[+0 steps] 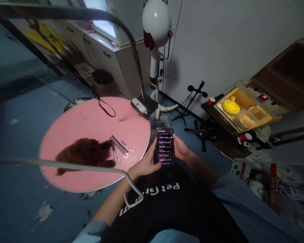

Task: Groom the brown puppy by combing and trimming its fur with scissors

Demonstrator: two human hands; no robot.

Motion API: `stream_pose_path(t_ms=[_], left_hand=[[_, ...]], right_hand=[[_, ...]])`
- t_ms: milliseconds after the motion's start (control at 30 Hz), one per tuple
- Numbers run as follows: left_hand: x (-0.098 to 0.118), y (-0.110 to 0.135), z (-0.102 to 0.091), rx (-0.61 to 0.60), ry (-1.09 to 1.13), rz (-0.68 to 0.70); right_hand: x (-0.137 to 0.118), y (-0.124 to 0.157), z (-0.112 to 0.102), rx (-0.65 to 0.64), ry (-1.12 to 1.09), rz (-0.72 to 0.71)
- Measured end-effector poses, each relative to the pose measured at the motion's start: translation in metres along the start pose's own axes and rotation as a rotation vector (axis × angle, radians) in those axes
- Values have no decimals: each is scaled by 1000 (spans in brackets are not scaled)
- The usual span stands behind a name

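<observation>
A smartphone (165, 146) with a lit screen of text rows is held upright over my lap. My left hand (149, 161) grips its left edge, the thumb near the lower corner of the screen. Along the right edge, the fingers of my right hand (181, 146) are closed on the phone too. To the left, a brown curly-haired dog (84, 153) lies on a round pink table (116, 108). Beside the dog are scissors (130, 148), a second pair of scissors (114, 153) and a comb (119, 144).
A white bottle (140, 105) rests on a dark plate at the table's far edge. A metal frame (135, 50) with a hanging loop arches over the table. Behind stands a white dryer (157, 23) on a stand. On the right are a wooden box (248, 116) and a tripod (194, 101).
</observation>
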State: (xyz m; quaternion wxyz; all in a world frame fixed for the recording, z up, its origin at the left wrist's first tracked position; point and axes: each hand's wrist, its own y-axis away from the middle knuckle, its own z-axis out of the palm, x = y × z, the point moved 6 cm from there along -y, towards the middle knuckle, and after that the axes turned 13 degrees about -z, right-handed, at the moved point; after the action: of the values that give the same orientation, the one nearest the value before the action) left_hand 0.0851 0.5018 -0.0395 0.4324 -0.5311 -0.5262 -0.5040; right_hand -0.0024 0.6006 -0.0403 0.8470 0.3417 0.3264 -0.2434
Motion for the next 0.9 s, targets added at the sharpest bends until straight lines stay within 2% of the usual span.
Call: stream_pose_path(t_ms=[133,367,500,600,667,733,833,900], left_hand=[[-5,0,-2,34,13,-6],[-12,-2,2,-15,93,-85],[-27,-9,-1,60,169,-180],[-39,-15,-9,171,250,-247],[-43,-19,-13,221,275,-291],[-37,-23,-17,244,270,-303],[2,-30,-17,213,186,-223],[42,-37,-6,63,92,-142]], right_hand=[[2,2,-2,-32,-7,-6],[7,4,-14,-28,-36,-25],[14,-5,-31,-3,-62,-31],[15,-24,-65,114,-63,-59],[5,-39,-102,284,-20,-111],[-16,-54,-141,447,40,-188],[-65,-77,-195,567,120,-303],[-106,-91,-227,587,187,-357]])
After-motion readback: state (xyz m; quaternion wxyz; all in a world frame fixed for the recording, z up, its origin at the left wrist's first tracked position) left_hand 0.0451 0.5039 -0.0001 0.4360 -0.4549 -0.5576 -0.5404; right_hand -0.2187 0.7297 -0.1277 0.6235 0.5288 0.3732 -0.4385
